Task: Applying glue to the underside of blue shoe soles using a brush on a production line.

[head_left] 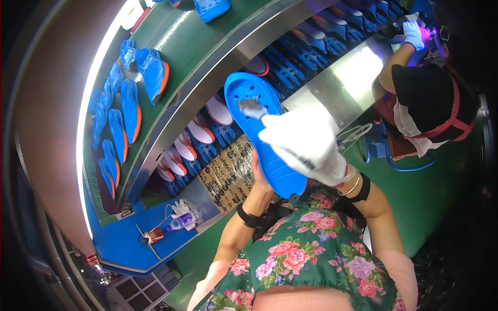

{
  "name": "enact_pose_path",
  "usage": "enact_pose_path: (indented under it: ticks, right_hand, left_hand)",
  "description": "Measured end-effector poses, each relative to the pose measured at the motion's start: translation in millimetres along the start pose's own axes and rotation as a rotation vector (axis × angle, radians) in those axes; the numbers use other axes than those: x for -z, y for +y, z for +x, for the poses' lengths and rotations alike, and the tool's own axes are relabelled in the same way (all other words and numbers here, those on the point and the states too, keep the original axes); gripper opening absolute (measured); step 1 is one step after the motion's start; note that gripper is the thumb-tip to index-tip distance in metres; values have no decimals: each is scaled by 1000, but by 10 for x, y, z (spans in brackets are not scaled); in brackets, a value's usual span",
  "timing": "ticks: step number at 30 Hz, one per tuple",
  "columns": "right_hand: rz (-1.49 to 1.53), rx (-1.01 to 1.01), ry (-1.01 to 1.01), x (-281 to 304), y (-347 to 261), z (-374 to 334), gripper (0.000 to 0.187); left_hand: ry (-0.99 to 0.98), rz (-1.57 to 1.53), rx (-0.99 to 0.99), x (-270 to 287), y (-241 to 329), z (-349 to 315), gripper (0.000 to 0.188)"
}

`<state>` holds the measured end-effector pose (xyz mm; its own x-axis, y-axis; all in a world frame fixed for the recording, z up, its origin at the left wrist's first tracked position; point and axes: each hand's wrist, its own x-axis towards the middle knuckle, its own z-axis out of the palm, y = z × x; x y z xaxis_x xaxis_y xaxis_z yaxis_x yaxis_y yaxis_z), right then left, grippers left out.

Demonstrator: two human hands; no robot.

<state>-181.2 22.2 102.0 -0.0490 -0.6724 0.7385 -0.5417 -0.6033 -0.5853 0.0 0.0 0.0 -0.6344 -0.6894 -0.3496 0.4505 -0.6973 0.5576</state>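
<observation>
A blue shoe sole (pixel 284 168), with several holes toward its far end, is held up tilted in front of me. My left hand (pixel 259 173) is bare and closed around its left edge near the heel; most of the fingers are hidden behind it. Over the sole's right side comes my right hand (pixel 306 142) in a white glove, closed on a small brush. The grey bristles of the brush (pixel 252 108) lie against the sole's inner face near the holes, and the glove hides its handle.
Beyond a metal rail, a green conveyor belt (pixel 179 44) carries blue-and-orange soles (pixel 130 111). Pale soles with red edges (pixel 201 131) sit on the rack below. A bottle (pixel 180 222) lies on the blue table at left. A co-worker (pixel 423 103) works at right.
</observation>
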Motion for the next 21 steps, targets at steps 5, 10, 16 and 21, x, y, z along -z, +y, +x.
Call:
enact_pose_path:
  ticks: [5, 10, 16, 21]
  right_hand:
    - [380, -155, -40, 106, -32, -125, 24]
    - [102, -46, 77, -54, 13, -187, 24]
    - [257, -82, 17, -108, 66, -253, 25]
    - [64, 69, -41, -216, 35, -324, 26]
  left_hand:
    - [-467, -892, -31, 104, -225, 163, 95]
    - [-155, -327, -121, -129, 83, 160, 96]
    - [-270, -494, -155, -121, 95, 333, 112]
    - [-351, -486, -130, -199, 184, 397, 113]
